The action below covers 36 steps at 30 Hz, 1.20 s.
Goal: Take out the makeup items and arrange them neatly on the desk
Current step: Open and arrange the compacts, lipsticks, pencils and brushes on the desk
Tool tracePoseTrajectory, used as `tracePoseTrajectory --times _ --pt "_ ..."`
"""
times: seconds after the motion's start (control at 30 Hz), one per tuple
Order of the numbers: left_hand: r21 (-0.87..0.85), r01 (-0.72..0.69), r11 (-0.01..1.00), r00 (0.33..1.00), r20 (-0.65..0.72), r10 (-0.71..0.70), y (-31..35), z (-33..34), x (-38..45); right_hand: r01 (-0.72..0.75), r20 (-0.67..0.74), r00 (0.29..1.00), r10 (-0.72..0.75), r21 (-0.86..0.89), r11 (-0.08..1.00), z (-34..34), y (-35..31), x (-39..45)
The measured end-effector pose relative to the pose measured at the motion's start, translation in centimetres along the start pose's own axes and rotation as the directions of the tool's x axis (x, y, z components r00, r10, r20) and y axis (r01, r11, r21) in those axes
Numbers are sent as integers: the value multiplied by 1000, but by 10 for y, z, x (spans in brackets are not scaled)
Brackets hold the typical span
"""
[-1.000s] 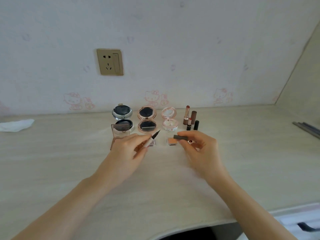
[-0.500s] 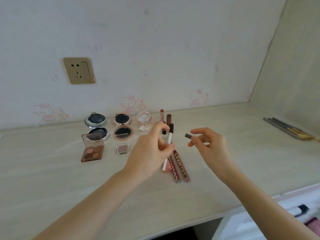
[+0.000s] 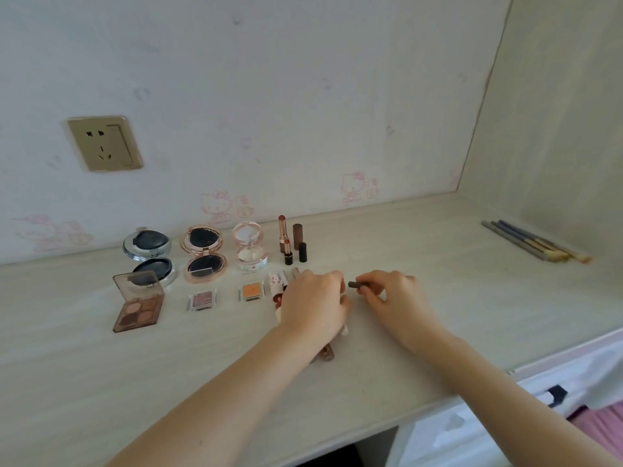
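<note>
Going from the left along the counter [image 3: 472,298], the laid-out makeup ends in a row of tubes [image 3: 277,291] lying with their long axes running from the far side toward the near edge. The left hand [image 3: 313,305] is pressed down over that row, knuckles up and fingers curled toward the counter; a pale pen [image 3: 344,330] shows at its near side, but whether the fingers grip it or only rest on it I cannot tell. Just to the right, almost touching, the right hand [image 3: 392,293] pinches a small dark cap [image 3: 356,284], held crosswise with its open end pointing left at the other hand. So the cap lies just right of the pen (the far tip is hidden under the left hand), and capping looks to call for swinging the cap into line with the pen. Half a second back both hands were raised above the counter, the left holding the pen upright and the right holding the cap well apart from it; now both are down at the counter and close together.
</note>
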<state>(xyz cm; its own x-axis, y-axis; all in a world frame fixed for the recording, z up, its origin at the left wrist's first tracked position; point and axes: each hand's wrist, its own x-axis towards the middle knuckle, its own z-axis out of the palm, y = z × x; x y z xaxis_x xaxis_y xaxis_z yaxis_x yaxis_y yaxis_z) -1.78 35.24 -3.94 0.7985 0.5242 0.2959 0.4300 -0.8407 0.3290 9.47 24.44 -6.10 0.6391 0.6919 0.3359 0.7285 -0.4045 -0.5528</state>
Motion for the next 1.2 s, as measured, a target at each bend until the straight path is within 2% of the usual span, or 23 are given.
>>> tracePoseTrajectory --times 0.2,0.3,0.5,0.67,0.83,1.2 --pt "146 -63 987 998 -6 64 2 4 4 223 -46 970 -238 -216 951 5 -3 -6" --pt "191 -78 978 997 21 76 2 5 7 265 -72 954 -291 -257 929 5 -4 -8" --pt "194 -158 968 987 28 156 -3 1 1 277 -41 954 -297 -253 927 2 -7 -12" --pt "147 -215 966 976 69 207 -11 -6 -24 293 68 956 -286 -265 918 -1 -2 -21" --pt "132 -259 957 965 76 251 -13 -6 -36 303 85 953 -290 -253 919 -4 -3 -27" --pt "135 -215 967 976 45 211 -14 -6 -27 308 128 950 -285 -230 923 -2 -10 -19"
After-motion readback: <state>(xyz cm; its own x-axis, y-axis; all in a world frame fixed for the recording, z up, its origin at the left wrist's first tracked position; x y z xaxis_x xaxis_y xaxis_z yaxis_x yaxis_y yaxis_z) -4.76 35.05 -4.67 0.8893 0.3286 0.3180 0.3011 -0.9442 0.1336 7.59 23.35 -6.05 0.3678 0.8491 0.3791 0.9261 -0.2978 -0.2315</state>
